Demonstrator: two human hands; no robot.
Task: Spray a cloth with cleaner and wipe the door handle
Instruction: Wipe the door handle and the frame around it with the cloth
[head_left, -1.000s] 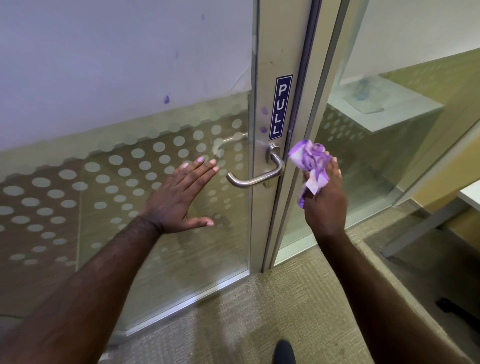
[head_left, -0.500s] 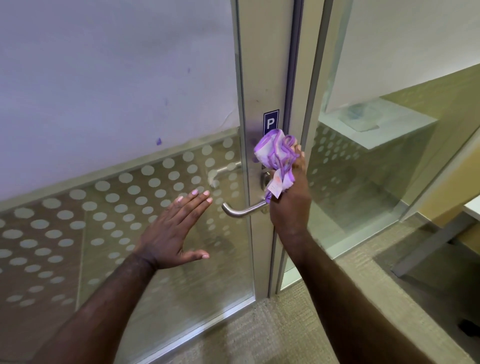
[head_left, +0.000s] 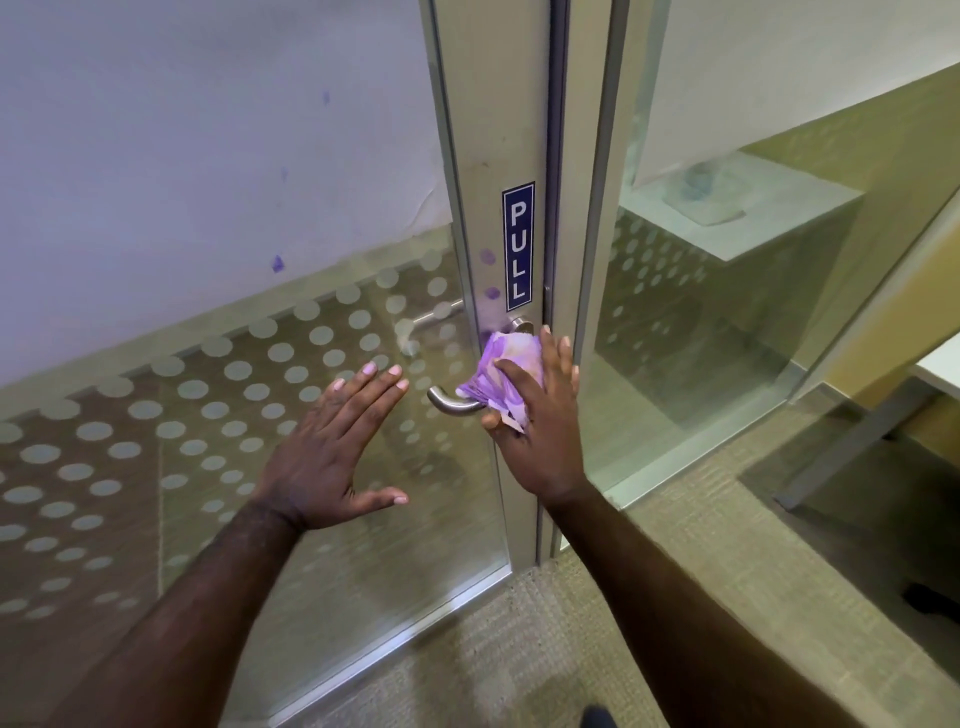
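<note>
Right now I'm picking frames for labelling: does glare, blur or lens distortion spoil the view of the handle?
Head view: sharp, evenly lit, no motion blur; the wide lens bends the door frame; the glass panel shows soft reflections, no harsh glare; the door handle is partly hidden by the cloth under the right hand.

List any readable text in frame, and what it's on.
"PULL": white capitals stacked top to bottom on a blue sign, stuck to the metal door frame just above the door handle.
Nothing else is readable: the purple cloth shows only a pattern, and the purple smudges on the frame carry no letters.
</note>
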